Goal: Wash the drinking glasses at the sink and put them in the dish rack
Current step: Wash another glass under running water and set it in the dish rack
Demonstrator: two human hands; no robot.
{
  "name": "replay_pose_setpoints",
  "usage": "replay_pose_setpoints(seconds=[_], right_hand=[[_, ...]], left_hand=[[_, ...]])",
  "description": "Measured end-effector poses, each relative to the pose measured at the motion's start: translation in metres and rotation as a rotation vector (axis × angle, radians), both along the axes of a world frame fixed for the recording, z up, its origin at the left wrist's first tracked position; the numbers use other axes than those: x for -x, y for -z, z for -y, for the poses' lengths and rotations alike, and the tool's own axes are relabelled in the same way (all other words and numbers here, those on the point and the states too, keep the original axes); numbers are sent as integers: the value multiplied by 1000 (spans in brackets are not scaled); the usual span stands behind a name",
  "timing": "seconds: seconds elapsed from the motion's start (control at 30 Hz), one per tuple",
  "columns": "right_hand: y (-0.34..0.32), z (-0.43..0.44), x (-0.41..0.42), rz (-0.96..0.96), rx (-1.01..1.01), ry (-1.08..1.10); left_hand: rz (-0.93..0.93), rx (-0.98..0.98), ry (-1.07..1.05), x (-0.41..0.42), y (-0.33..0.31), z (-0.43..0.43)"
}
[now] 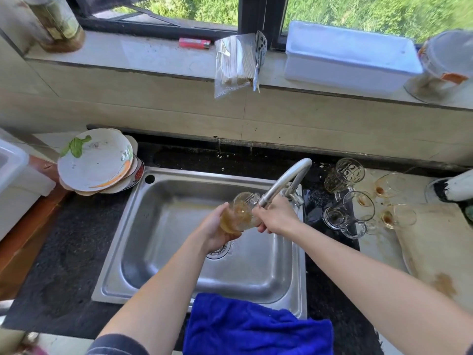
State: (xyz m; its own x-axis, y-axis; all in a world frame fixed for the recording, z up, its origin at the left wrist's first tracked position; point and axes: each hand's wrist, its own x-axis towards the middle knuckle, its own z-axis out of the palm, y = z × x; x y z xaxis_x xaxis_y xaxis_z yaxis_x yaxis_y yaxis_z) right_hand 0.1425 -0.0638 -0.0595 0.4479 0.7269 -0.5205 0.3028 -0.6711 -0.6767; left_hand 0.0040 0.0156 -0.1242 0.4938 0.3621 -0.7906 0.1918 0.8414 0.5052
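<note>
- The left hand (216, 226) is curled round a clear drinking glass stained brown inside (238, 213). It grasps the lower part, with the thumb on the near side.
- This glass is tilted, its mouth up and away towards the spout, and it is held over the basin of the stainless-steel sink (163, 226), above the drain.
- The right hand (277, 216) is bent at the knuckles, its fingers (263, 229) tucked under. It sits against the right side of the glass, just below the tip of the curved metal faucet (286, 178).
- Its back hides the contact, so I cannot tell whether it grips the glass, the spout or neither.
- The spout's tip is hidden behind that hand and the glass.
- More clear glasses with brown dregs (358, 206) stand or lie on the counter right of the sink, overlapping and hard to count.
- A bright blue cloth (256, 326) drapes over the sink's near rim, partly behind the forearms.
- A stack of white patterned plates (94, 160) leans at the sink's left corner.
</note>
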Motion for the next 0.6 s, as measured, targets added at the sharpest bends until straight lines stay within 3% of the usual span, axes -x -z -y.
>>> replay_pose_setpoints(seconds=[0.1, 0.17, 0.27, 0.37, 0.6], right_hand=[[10, 4, -10, 325, -38, -153], [16, 6, -15, 402, -75, -206], [16, 7, -17, 329, -185, -164], [18, 5, -16, 241, -190, -82], [33, -3, -8, -213, -96, 179]], left_hand=[[-84, -55, 86, -5, -3, -10], [-113, -23, 118, -8, -8, -17], [-109, 30, 138, -14, -14, -23], [-73, -57, 51, -16, -19, -28], [-65, -660, -33, -2, -44, -39]])
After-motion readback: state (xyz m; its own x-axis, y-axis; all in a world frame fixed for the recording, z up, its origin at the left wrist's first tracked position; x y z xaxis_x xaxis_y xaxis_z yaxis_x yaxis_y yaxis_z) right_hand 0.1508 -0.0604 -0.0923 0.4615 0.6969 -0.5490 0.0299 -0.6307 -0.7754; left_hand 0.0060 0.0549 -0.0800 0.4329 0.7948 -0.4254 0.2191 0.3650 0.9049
